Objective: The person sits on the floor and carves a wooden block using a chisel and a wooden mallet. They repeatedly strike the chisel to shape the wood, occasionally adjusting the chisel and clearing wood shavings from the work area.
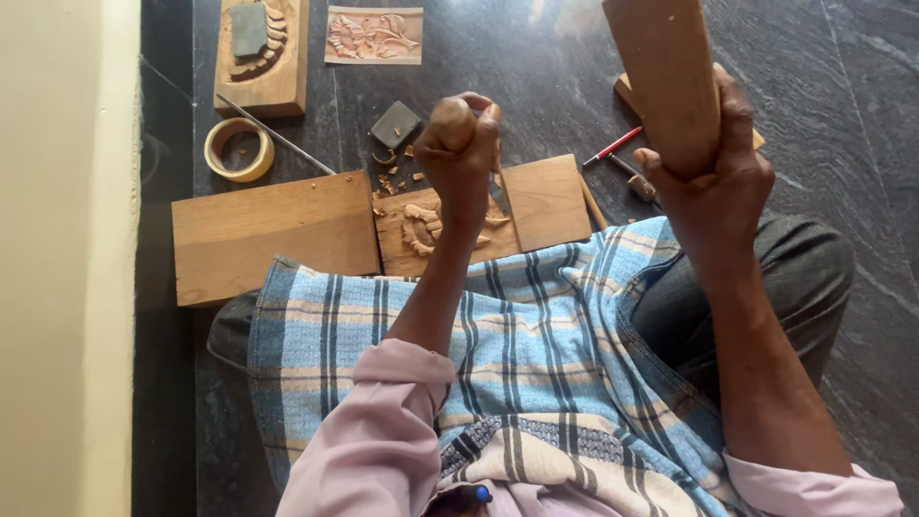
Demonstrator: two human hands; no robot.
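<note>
A small carved board (445, 230) is laid on the dark stone floor (862, 86), just in front of the checked cloth (536, 354) over the lap. A leaf or flower shape is already cut into its middle, with raised lobes standing out; the wood around the motif is left flat and plain, so the relief is judged part done. A chisel (500, 196) is held upright over the board, its blade tip set at the motif's right edge, and the left hand (459, 144) is closed in a fist round its handle. To the board's right, a wooden mallet (670, 77) is raised, clenched by the right hand (713, 177). Chips (388, 177) are scattered just behind the board. A plain plank (273, 235) is seen touching the board's left side, and a tape roll (239, 148) lies beyond it.
</note>
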